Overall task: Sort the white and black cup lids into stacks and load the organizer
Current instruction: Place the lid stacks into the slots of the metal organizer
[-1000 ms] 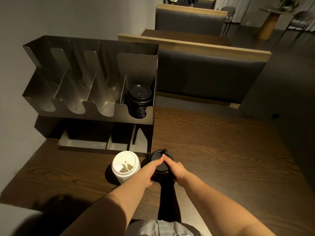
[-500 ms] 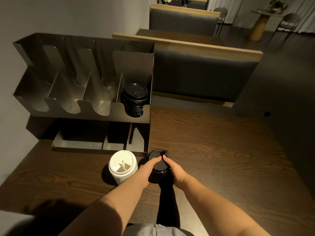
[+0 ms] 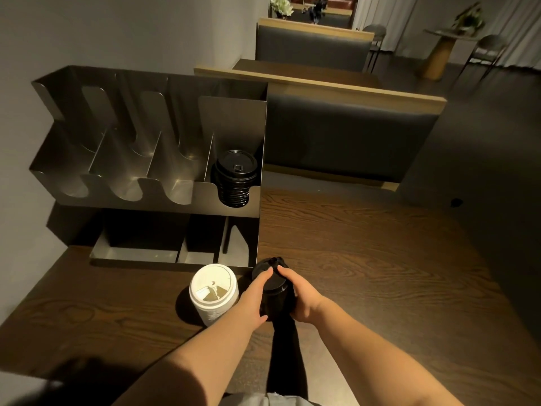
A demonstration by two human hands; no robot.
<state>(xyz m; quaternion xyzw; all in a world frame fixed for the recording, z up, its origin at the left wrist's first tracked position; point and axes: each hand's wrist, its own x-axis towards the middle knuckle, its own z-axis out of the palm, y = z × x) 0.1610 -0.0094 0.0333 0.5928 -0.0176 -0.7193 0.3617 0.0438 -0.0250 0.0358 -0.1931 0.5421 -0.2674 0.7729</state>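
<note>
A stack of black lids (image 3: 275, 291) stands on the wooden table (image 3: 380, 259), right in front of the organizer. My left hand (image 3: 253, 297) grips its left side and my right hand (image 3: 303, 297) grips its right side, fingertips on the top lid. Just left of it stands a stack of white lids (image 3: 213, 291), untouched. The metal organizer (image 3: 131, 171) sits against the wall; its rightmost upper slot holds another stack of black lids (image 3: 235, 178), and the other upper slots hold nothing.
Below the organizer's upper slots runs a lower tray (image 3: 146, 256) with dividers. A padded booth bench (image 3: 351, 136) backs the table's far edge. The wall (image 3: 117, 30) closes the left side. Bare tabletop spreads to the right.
My hands stay on the black stack in the same spot. The view has shifted slightly; nothing else has moved.
</note>
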